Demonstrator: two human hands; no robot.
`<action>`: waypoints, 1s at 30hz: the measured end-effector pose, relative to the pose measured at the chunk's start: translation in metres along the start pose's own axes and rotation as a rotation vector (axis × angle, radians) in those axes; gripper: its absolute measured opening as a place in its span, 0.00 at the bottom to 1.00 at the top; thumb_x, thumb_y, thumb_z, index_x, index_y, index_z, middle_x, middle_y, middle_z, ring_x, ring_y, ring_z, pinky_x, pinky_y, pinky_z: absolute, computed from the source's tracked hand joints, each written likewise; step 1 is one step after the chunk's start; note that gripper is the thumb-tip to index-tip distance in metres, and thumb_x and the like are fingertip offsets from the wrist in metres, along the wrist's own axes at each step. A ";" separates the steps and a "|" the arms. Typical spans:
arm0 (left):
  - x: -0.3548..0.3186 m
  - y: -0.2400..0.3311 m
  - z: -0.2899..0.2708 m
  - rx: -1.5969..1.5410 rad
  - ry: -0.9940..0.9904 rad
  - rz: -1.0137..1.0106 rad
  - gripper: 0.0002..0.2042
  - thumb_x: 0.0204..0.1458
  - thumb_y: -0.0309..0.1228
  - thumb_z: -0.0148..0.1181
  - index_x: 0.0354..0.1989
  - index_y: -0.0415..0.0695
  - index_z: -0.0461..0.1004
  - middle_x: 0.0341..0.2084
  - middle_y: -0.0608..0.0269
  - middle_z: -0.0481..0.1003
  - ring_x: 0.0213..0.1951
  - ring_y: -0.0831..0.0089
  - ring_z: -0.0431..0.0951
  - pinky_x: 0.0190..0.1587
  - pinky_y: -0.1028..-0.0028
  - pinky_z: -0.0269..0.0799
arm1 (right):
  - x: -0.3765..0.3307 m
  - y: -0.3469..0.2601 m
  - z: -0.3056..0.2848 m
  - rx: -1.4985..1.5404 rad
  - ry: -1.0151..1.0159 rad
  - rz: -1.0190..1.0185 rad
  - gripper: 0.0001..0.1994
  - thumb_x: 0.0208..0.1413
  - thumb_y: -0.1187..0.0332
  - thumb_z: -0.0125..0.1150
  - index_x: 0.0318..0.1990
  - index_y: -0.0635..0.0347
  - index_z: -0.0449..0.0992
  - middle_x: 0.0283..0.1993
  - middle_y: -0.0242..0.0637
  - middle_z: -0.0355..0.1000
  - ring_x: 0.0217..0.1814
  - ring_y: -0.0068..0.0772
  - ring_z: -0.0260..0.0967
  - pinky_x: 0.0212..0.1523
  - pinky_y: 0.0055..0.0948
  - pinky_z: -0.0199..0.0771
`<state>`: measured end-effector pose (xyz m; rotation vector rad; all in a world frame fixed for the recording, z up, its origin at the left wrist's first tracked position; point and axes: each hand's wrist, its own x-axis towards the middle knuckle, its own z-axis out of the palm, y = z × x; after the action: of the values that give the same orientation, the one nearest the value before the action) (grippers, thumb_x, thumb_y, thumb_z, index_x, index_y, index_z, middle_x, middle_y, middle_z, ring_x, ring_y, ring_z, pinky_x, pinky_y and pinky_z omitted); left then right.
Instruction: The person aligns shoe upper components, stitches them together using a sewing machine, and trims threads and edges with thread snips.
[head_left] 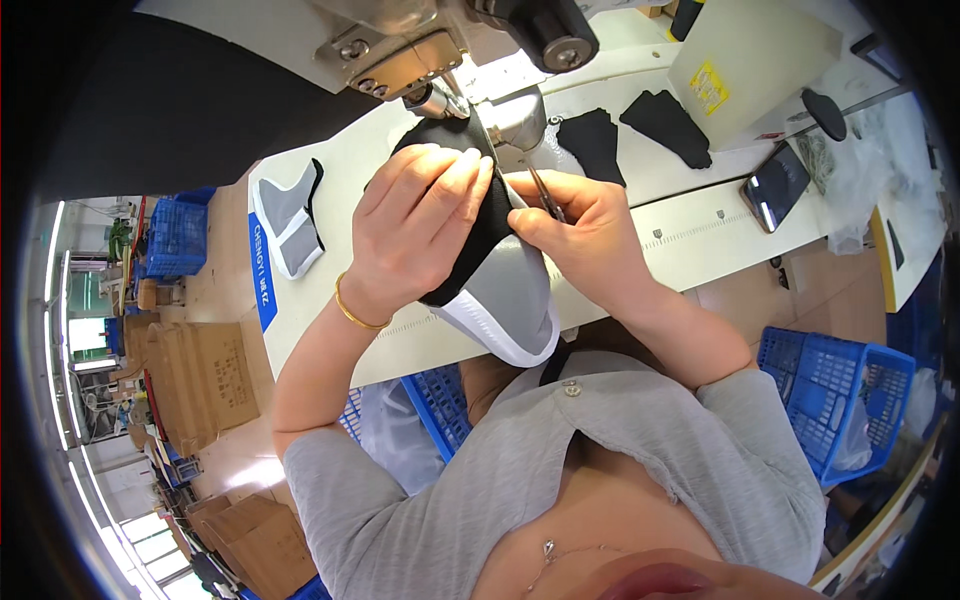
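Note:
A shoe upper (512,290) in grey and black with a white edge reaches from the sewing machine head (408,62) down over the table's front edge. On its black part my left hand (418,222) is closed, fingers pinched together just below the needle area. My right hand (590,236) grips the upper's right side between thumb and forefinger. A slim dark pointed tool, perhaps tweezers or snips (543,192), is also held in that hand. The needle tip and the fabric under my left fingers are hidden.
Another grey and white upper (292,220) lies at the table's left end. Two black fabric pieces (592,146) (667,127) and a phone (775,187) lie to the right. Blue crates (838,395) stand below on the right; cardboard boxes (205,385) are on the floor at left.

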<state>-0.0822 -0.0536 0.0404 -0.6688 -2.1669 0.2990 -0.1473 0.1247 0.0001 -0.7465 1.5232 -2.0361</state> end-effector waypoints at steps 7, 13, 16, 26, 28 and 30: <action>0.002 -0.009 0.000 0.008 -0.024 0.000 0.16 0.35 0.25 0.63 0.36 0.35 0.80 0.36 0.60 0.77 0.40 0.66 0.77 0.47 0.67 0.75 | 0.010 -0.001 0.005 -0.016 0.011 -0.058 0.07 0.53 0.73 0.58 0.36 0.68 0.77 0.26 0.23 0.71 0.30 0.09 0.60 0.30 0.17 0.64; 0.003 -0.015 0.006 0.073 -0.028 -0.024 0.15 0.36 0.27 0.61 0.36 0.37 0.80 0.37 0.62 0.76 0.40 0.67 0.76 0.49 0.67 0.72 | 0.023 -0.007 0.002 -0.054 0.037 -0.047 0.07 0.53 0.71 0.59 0.30 0.66 0.75 0.20 0.22 0.66 0.26 0.09 0.57 0.26 0.19 0.61; 0.005 -0.017 0.005 0.096 -0.025 -0.026 0.15 0.36 0.27 0.61 0.36 0.38 0.80 0.36 0.62 0.76 0.39 0.68 0.76 0.49 0.67 0.70 | 0.031 -0.002 0.001 -0.115 0.057 -0.110 0.08 0.52 0.70 0.60 0.28 0.67 0.74 0.19 0.22 0.65 0.25 0.09 0.56 0.26 0.19 0.61; 0.003 -0.018 0.006 0.127 -0.014 -0.067 0.12 0.39 0.26 0.63 0.35 0.41 0.80 0.33 0.66 0.77 0.37 0.72 0.76 0.50 0.67 0.69 | 0.037 -0.004 0.003 -0.143 0.088 -0.194 0.13 0.54 0.65 0.64 0.26 0.69 0.74 0.18 0.25 0.65 0.25 0.11 0.55 0.24 0.22 0.60; 0.002 -0.020 0.005 0.103 -0.017 -0.082 0.11 0.39 0.25 0.65 0.35 0.42 0.80 0.32 0.67 0.77 0.36 0.73 0.76 0.49 0.67 0.68 | 0.038 -0.005 0.002 -0.159 0.093 -0.189 0.13 0.54 0.65 0.64 0.26 0.68 0.74 0.18 0.26 0.64 0.24 0.11 0.55 0.23 0.22 0.60; 0.003 -0.021 -0.001 -0.079 -0.031 -0.298 0.10 0.40 0.25 0.68 0.35 0.43 0.80 0.33 0.67 0.78 0.35 0.71 0.76 0.47 0.68 0.67 | 0.038 -0.006 -0.001 -0.175 0.099 -0.187 0.13 0.54 0.66 0.64 0.26 0.68 0.73 0.17 0.27 0.63 0.24 0.11 0.54 0.23 0.22 0.60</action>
<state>-0.0903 -0.0691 0.0518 -0.3769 -2.2794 0.0664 -0.1758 0.1016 0.0106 -0.8965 1.7638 -2.1208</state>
